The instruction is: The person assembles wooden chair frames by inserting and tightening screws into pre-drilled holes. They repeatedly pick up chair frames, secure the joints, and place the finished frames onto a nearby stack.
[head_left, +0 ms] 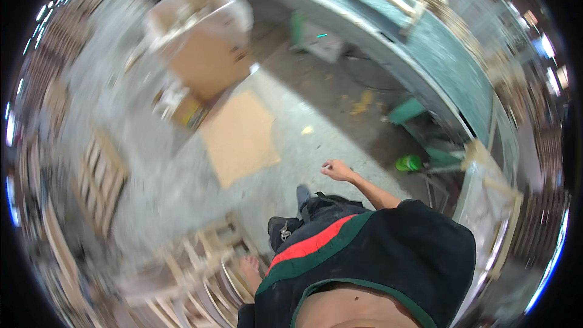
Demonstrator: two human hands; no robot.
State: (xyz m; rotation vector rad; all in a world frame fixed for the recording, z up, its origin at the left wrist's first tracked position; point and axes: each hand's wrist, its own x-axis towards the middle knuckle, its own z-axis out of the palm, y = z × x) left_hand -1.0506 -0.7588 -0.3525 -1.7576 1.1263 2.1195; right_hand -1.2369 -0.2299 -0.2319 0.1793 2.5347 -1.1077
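Note:
My right hand (337,170) hangs in front of me over the floor with its fingers curled closed. A small pale spot shows at the fingertips, but what they hold, if anything, is too small to name. My left hand (249,265) is low at my left side, beside curved wooden pieces (221,288) on a stack. It is blurred, and I cannot tell whether it touches them or how its fingers are set. A flat cardboard sheet (241,138) lies on the concrete floor ahead of me.
Ahead stands a large cardboard box (209,64) with a smaller open carton (182,109) beside it. A long green-topped workbench (446,54) curves along the right, bearing wooden frames. A bright green container (409,163) sits beneath it. A slatted wooden pallet (100,182) is at left.

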